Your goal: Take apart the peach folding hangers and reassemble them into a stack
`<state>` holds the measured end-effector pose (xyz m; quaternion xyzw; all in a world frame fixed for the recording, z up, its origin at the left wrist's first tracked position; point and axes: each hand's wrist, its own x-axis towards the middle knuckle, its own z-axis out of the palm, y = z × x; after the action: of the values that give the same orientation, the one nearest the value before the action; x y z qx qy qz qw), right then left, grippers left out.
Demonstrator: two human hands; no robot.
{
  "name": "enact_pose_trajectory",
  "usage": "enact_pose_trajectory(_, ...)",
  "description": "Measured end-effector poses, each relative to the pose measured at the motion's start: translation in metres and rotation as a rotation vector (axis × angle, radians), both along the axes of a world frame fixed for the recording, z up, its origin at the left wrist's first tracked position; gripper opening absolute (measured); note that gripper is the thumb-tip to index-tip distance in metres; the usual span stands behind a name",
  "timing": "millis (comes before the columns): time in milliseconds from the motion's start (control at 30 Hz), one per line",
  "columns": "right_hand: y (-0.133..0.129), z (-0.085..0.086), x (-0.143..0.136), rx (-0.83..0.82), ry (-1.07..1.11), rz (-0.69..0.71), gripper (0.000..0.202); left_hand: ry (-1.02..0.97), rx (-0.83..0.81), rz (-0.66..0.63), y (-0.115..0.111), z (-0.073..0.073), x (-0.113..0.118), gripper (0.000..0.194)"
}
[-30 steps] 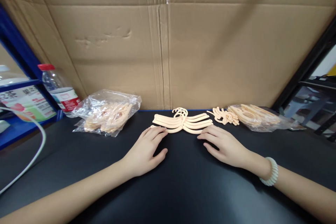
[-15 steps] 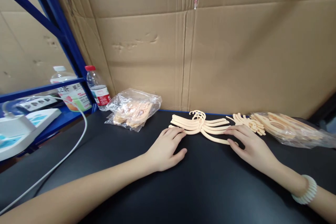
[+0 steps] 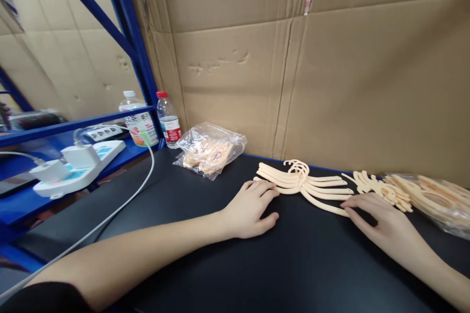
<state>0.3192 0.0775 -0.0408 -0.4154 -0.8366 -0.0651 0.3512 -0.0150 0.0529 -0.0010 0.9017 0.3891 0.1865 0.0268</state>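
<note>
A stack of beige plastic clothes hangers (image 3: 323, 183) lies near the back of the black table, hooks bunched at its middle and arms fanned to both sides. My left hand (image 3: 253, 210) rests with its fingers stretched out, fingertips at the stack's left arms and thumb apart. At the stack's right, my right hand (image 3: 382, 220) has thumb and forefinger pinched at the end of the lowest hanger arm, which curves away from the rest. Its other fingers are partly hidden. Just behind that hand lies a second pile of beige hangers (image 3: 382, 188).
A clear bag of beige pieces (image 3: 213, 151) lies back left, and another bagged bundle (image 3: 433, 195) at the right. Left are a red-capped bottle (image 3: 169, 124), a power strip (image 3: 88, 166) and a white cable (image 3: 128, 200) crossing the table. A cardboard wall (image 3: 227, 88) closes the back.
The view has swung left, so everything sits further right. My right thumb and forefinger have come together at the lowest hanger arm's end. My left hand stays by the stack's left side.
</note>
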Motion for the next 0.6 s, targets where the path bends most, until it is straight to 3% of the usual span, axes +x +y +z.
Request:
enact_pose_trajectory(400,-0.009,0.021,-0.012,-0.070,-0.016,-0.002,0.018,-0.043,0.008,-0.019,0.003,0.003,0.000,0.043)
enact_pose_trajectory(500,-0.008,0.032,-0.004,-0.057,0.017,-0.031,0.015,-0.066,0.064,-0.009,0.006,0.002,-0.001,0.044)
enact_pose_trajectory(600,-0.004,0.048,0.017,-0.024,0.084,-0.146,0.017,-0.070,0.082,-0.010,0.011,-0.001,-0.002,0.046)
